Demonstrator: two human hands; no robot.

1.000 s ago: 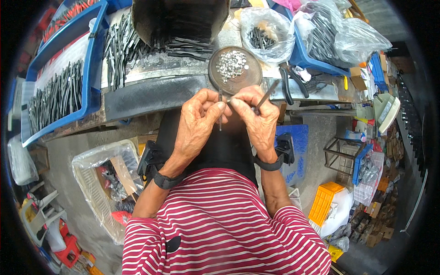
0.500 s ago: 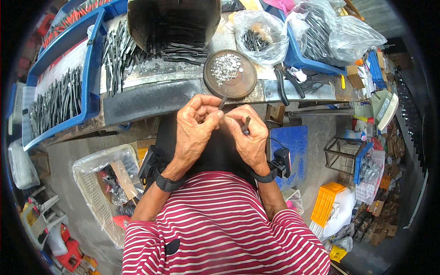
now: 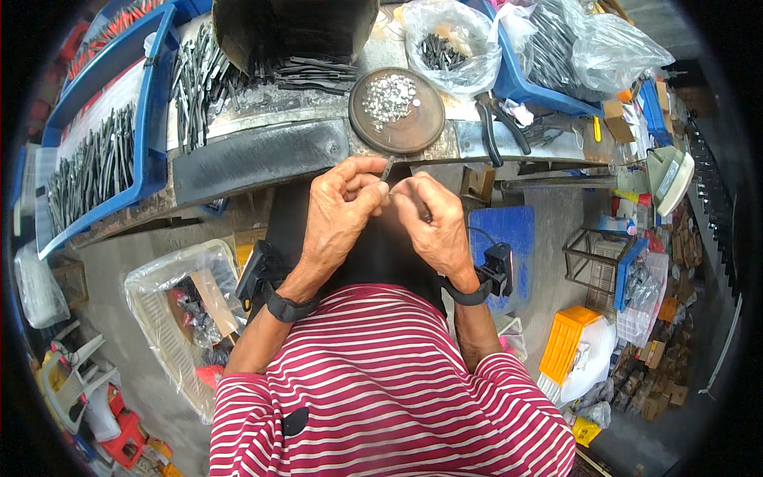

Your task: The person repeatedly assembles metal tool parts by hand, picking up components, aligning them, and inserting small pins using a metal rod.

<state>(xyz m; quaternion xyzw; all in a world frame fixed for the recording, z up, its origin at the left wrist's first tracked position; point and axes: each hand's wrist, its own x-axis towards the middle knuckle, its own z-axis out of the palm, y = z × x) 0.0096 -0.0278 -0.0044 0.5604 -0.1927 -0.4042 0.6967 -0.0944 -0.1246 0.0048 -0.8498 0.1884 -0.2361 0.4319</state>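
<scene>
I see my left hand (image 3: 338, 208) and right hand (image 3: 433, 222) brought together just below the round brown metal dish (image 3: 397, 111), which sits at the near edge of the workbench (image 3: 254, 155). The left hand's thumb and fingertips are pinched narrow on a thin dark metal strip (image 3: 387, 168), whose upper end sticks up toward the dish's rim. The right hand's fingers are curled close too, their tips touching the left hand's at the strip; I cannot tell whether they grip the strip itself or some small piece against it. Both wrists carry black bands with small black boxes on them.

The dish holds a heap of small silvery bits (image 3: 388, 97) near its middle. Just right of the dish lies a pair of black-handled pliers (image 3: 497, 127). Beyond the dish stands a clear plastic bag of dark metal parts (image 3: 449, 44). Left of the dish, loose dark metal strips (image 3: 199, 75) are spread over the bench, and farther left a long blue plastic tray (image 3: 155, 119) holds more of them.
</scene>
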